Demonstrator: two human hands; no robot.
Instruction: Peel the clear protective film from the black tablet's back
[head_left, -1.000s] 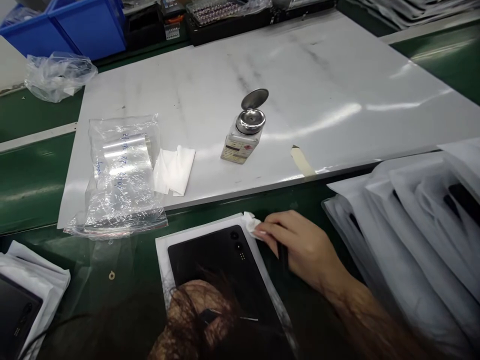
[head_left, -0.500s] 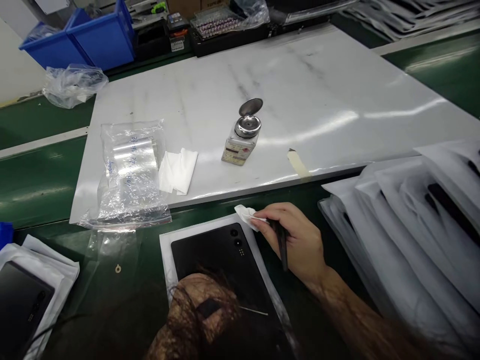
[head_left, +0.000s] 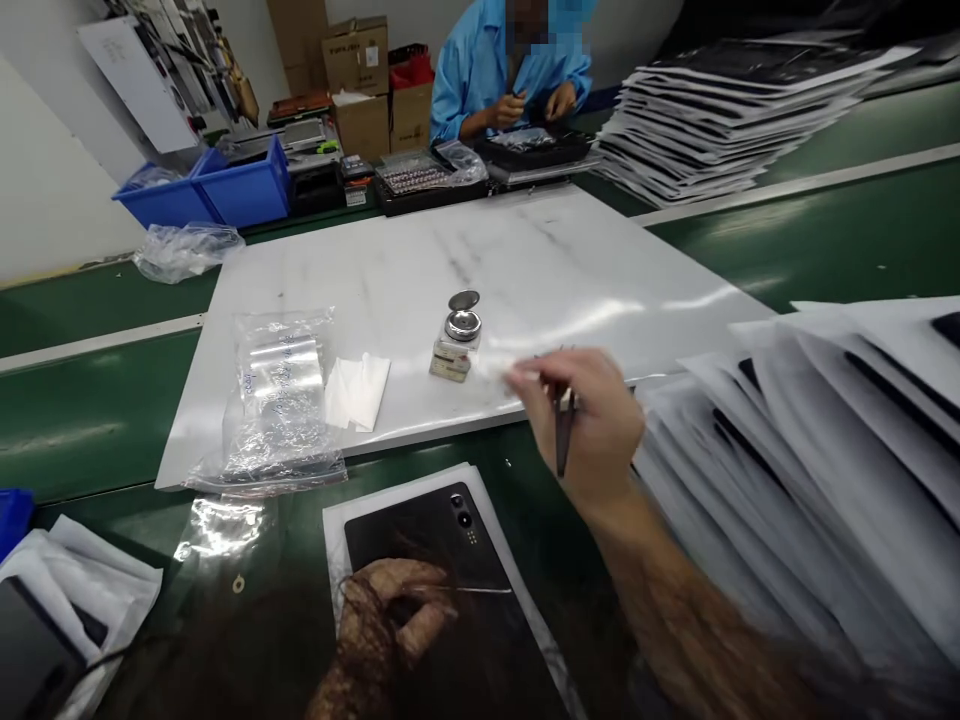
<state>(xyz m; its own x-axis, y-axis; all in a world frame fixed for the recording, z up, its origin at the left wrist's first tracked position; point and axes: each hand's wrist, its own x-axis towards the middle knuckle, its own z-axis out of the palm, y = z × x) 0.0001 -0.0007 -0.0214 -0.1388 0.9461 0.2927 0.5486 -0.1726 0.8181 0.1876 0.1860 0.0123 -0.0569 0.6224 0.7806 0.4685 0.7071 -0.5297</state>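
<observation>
My right hand (head_left: 589,420) is closed above the front edge of the white board. A white wipe (head_left: 491,366), blurred by motion, is pinched at its fingertips, and slim black tweezers (head_left: 562,435) hang down from the palm. Just left of the wipe stands a dispenser bottle (head_left: 451,358) with its metal lid up. My left hand (head_left: 397,605) lies curled over a black tablet (head_left: 416,515), back side up on a white sleeve (head_left: 335,530). A thin shiny line runs beside its fingers; strands of hair partly cover this hand, and what it grips is unclear.
A folded white cloth (head_left: 358,392) and a clear plastic bag (head_left: 277,400) lie on the white board (head_left: 375,260). Sleeved tablets (head_left: 750,480) lean at right, and another device (head_left: 34,640) is at left. Beyond are blue bins (head_left: 247,190) and a person in blue (head_left: 469,65).
My right hand has lifted the wipe from near the tablet's top corner towards the bottle. The view has tilted up, bringing the person opposite into sight. My left hand stays on the tablet.
</observation>
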